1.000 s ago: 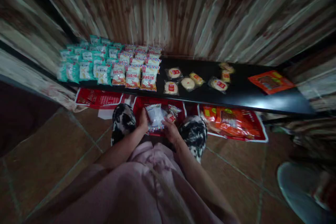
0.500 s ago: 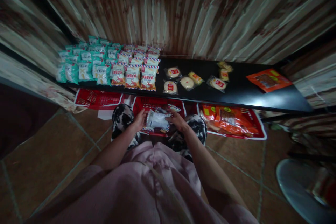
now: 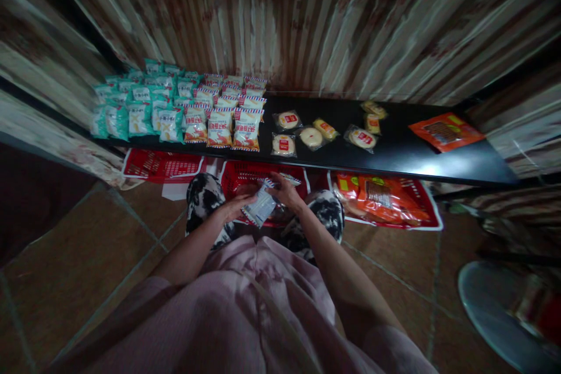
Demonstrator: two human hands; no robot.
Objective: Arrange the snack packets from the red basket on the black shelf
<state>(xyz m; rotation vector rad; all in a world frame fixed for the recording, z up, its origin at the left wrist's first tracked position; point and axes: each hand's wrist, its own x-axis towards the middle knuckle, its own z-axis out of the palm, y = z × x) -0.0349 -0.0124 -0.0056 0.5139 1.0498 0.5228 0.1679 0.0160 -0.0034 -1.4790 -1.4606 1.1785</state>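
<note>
Over the middle red basket, both hands hold a pale packet: the left hand loosely bent at its left edge, the right hand part-closed at its upper right. Beyond the basket is the black shelf; right of it, orange packs.

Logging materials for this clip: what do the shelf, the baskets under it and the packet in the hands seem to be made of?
Shelf: smooth, semi-gloss black, with a bright reflection; painted metal or laminate, unclear which.
Baskets: likely moulded plastic, red with pale rims and slotted walls.
Packet: probably thin plastic film, pale and slightly shiny, with crimped ends.
</note>
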